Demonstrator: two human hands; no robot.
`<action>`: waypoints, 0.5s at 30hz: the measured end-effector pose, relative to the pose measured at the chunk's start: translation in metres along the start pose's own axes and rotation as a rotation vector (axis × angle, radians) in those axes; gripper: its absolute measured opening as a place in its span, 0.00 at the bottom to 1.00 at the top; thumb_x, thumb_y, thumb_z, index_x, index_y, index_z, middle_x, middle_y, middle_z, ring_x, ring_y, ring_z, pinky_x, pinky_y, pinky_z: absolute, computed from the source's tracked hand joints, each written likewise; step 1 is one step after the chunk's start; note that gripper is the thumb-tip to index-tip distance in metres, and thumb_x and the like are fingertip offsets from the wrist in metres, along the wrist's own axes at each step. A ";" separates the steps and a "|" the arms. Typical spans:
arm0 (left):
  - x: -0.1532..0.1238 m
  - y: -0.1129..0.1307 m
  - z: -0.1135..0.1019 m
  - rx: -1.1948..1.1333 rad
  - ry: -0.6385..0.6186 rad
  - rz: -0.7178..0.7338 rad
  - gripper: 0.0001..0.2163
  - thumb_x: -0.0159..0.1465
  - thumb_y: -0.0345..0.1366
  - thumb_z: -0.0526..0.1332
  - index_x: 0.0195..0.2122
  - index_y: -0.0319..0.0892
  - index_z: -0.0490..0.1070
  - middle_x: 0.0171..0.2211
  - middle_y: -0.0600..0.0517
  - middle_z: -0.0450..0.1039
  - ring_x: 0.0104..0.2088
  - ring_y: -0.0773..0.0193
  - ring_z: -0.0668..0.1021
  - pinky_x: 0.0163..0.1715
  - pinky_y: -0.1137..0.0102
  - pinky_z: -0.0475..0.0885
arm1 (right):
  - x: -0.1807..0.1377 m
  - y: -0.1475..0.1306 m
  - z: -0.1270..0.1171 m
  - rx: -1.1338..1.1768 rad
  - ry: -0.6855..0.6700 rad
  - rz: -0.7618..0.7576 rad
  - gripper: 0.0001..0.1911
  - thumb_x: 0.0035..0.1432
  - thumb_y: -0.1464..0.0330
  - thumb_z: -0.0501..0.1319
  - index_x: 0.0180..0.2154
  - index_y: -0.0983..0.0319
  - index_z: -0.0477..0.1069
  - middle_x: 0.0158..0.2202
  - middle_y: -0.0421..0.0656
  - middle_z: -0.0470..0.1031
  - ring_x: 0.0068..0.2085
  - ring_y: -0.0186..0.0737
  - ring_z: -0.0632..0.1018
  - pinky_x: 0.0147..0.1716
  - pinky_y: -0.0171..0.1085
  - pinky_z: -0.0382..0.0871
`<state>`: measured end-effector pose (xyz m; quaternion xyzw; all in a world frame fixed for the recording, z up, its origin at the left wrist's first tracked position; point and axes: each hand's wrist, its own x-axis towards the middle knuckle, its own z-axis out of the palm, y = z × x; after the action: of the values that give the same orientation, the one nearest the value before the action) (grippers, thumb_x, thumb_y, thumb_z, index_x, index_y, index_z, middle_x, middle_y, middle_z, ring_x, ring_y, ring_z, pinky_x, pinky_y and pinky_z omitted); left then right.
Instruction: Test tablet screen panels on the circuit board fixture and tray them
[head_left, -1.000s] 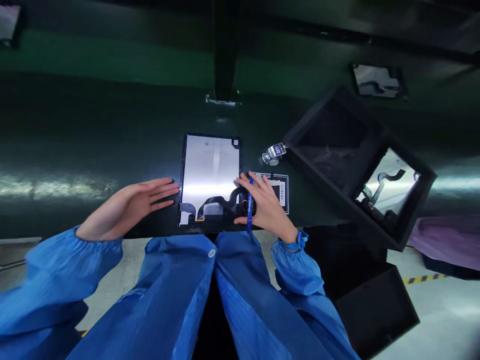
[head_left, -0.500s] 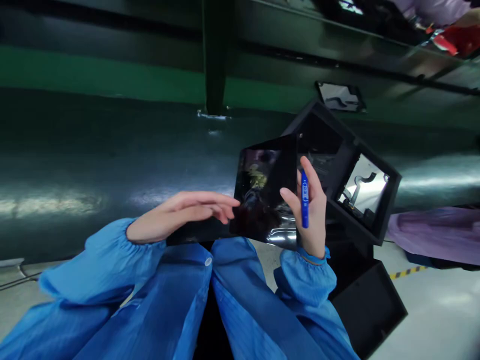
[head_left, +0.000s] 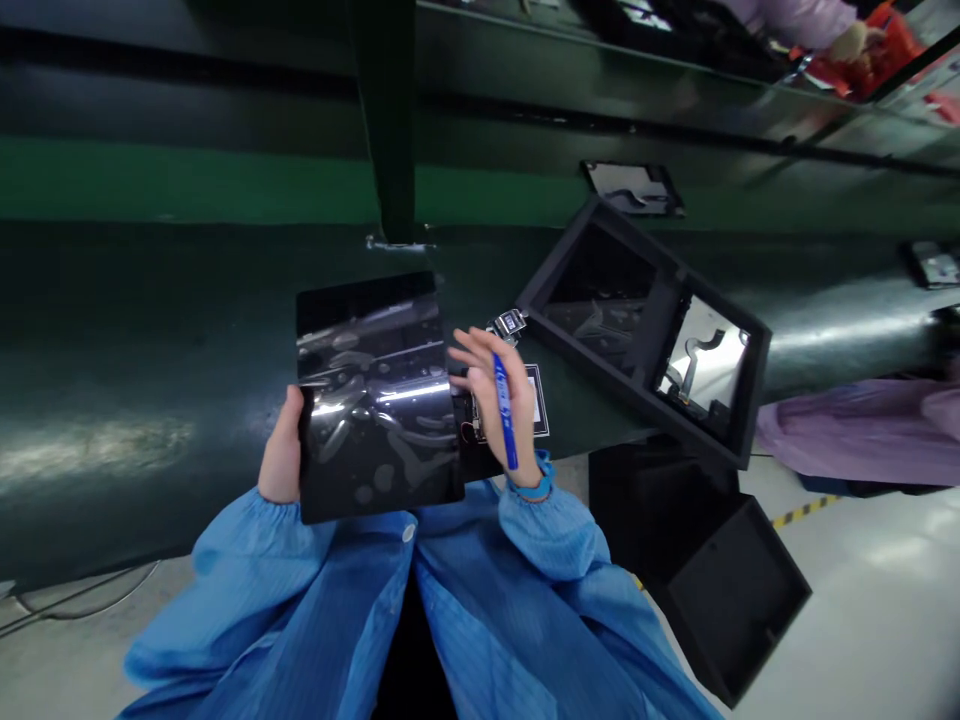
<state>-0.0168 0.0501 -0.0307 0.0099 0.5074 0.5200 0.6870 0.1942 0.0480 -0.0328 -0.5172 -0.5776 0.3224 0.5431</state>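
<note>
green bench (head_left: 150, 320), left hand (head_left: 282, 450) holding flipped display panel (head_left: 375, 400), right hand (head_left: 480, 395) pinching blue pen (head_left: 505, 425)

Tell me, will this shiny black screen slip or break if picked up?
The tablet display panel is probably slippery, its face being glossy. It seems stiff, flat in the left hand. Being thin, it might crack if dropped.

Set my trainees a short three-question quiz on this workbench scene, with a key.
1. Which hand holds the glossy black rectangular panel?
2. True or false: the right hand holds a slim blue pen.
3. What lies in the smaller compartment of the black foam tray?

Key:
1. The left hand
2. True
3. A silvery panel with a black ribbon cable
</note>
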 end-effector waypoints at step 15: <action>-0.002 0.000 0.002 -0.056 0.101 0.144 0.13 0.70 0.36 0.56 0.44 0.34 0.77 0.31 0.53 0.83 0.37 0.66 0.83 0.43 0.78 0.77 | -0.008 0.059 -0.074 -0.834 -0.034 -0.317 0.11 0.65 0.74 0.58 0.29 0.58 0.67 0.36 0.41 0.81 0.41 0.40 0.78 0.38 0.38 0.72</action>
<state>-0.0151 0.0498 -0.0280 0.0010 0.5244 0.5821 0.6215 0.2792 0.0417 -0.0757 -0.5918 -0.7392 -0.0168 0.3210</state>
